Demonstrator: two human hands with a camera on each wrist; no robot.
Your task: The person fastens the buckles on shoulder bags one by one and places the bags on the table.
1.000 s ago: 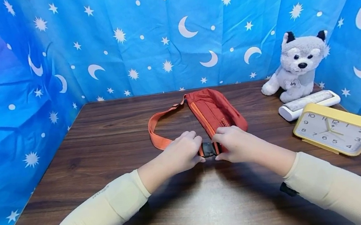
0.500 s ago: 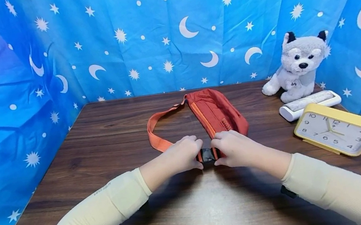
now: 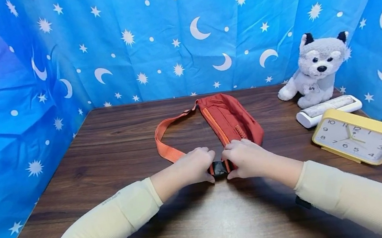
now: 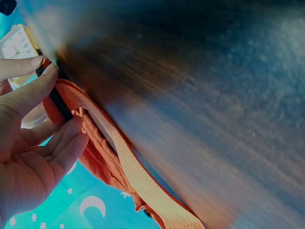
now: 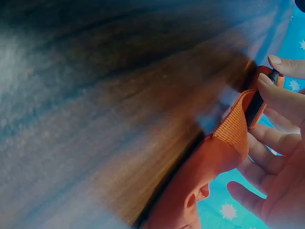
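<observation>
A rust-red waist bag (image 3: pixel 229 115) lies on the table, its orange strap (image 3: pixel 167 147) looping out to the left. At the bag's near end is a black buckle (image 3: pixel 219 168), its two halves joined between the hands. My left hand (image 3: pixel 195 166) pinches the buckle's left end where the strap runs in; the left wrist view shows thumb and fingers on the black piece (image 4: pixel 59 102). From the other side my right hand (image 3: pixel 246 158) pinches the right end, with the short orange webbing (image 5: pixel 233 126) folding away toward the bag.
On the right of the wooden table (image 3: pixel 122 133) stand a yellow alarm clock (image 3: pixel 357 137), a white oblong case (image 3: pixel 328 110) and a grey plush dog (image 3: pixel 318 67). A blue curtain (image 3: pixel 162 53) with moons and stars surrounds the back and sides.
Both hands have shifted slightly toward the near edge with the buckle, drawing it a little away from the bag's body. Their grips look the same.
</observation>
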